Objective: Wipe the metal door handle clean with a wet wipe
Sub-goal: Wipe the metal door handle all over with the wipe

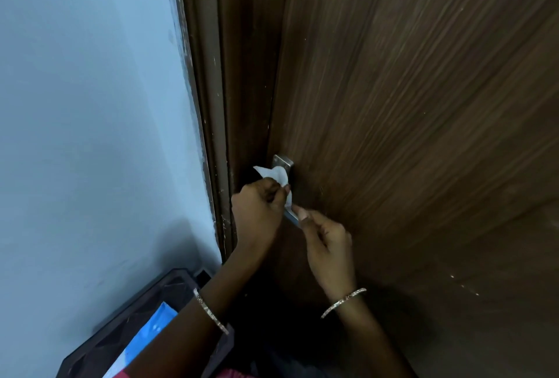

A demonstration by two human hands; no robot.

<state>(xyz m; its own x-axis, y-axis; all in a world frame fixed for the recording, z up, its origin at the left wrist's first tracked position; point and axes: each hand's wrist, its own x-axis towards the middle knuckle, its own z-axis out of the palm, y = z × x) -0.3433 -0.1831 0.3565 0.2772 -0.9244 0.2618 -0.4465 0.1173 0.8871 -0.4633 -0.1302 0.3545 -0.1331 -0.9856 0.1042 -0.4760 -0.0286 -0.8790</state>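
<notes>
The left hand (257,208) has its grip clenched round the white wet wipe (276,175), wrapping it onto the metal door handle (282,161), whose top plate shows just above that grip. Just below it, the right hand (326,241) pinches the handle's lower end against the brown wooden door (393,105).

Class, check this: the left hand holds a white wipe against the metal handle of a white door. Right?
Not quite: the head view shows the door is brown wood, not white. The left hand does hold the white wipe against the metal handle.
</notes>
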